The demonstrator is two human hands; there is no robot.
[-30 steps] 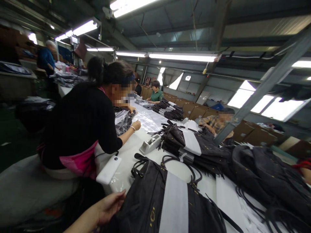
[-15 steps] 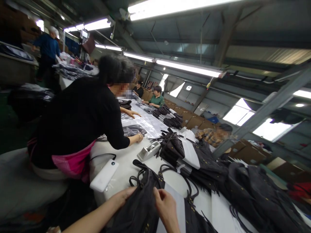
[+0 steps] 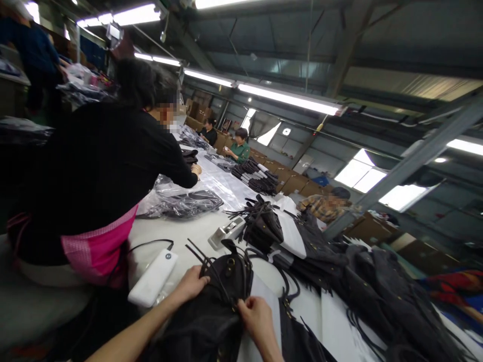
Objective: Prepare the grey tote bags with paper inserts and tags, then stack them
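Observation:
A dark bag (image 3: 204, 322) with thin straps and small metal rings lies at the near edge of the table. My left hand (image 3: 191, 284) is closed at its upper left side, fingers pinching the dark material near two thin straps. On the bag's right side my right hand (image 3: 254, 312) pinches its edge or a strap, fingers closed. Under and beside that hand is a white sheet (image 3: 266, 291), with more dark material to its right. Just beyond the bag stands a tape dispenser (image 3: 226, 232).
A white box-like device (image 3: 153, 276) with a cable lies left. A person in black (image 3: 109, 166) leans over plastic-wrapped goods (image 3: 181, 201). Stacked dark bags (image 3: 302, 251) run along the right. A slanted metal post (image 3: 388, 181) stands behind them. Other people sit farther back.
My left hand has moved up the bag, and its top with two thin straps now shows. The person in black has drawn the arm back and reaches farther along the table.

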